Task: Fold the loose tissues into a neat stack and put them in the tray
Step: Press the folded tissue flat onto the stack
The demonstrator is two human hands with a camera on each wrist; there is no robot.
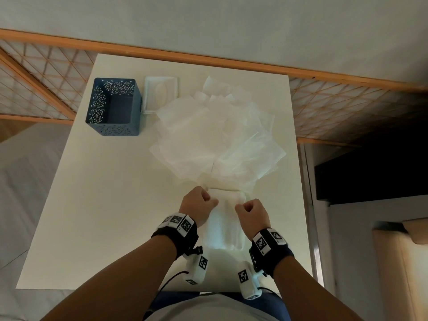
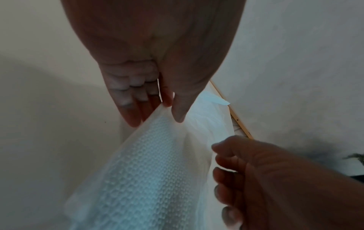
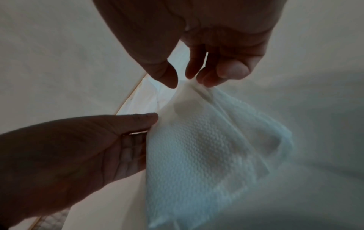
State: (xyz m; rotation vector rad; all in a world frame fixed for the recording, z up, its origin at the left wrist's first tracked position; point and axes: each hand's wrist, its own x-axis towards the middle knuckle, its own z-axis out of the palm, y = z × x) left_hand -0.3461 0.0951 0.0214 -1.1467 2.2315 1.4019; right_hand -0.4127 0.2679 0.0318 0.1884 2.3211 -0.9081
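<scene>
Pinching grips: your left hand (image 1: 199, 203) and right hand (image 1: 252, 212) are each nipping a far corner of one tissue (image 1: 225, 224) over the near bench (image 1: 97, 205), folding apparently underway, next needing corners matched before the tray (image 1: 115, 107).

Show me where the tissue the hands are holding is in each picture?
Head: tissue low centre, between left hand and right hand.
Left wrist: tissue bottom centre, pinched at its top.
Right wrist: tissue centre right.
Shared landmark: the bumpy embossed pattern.
</scene>
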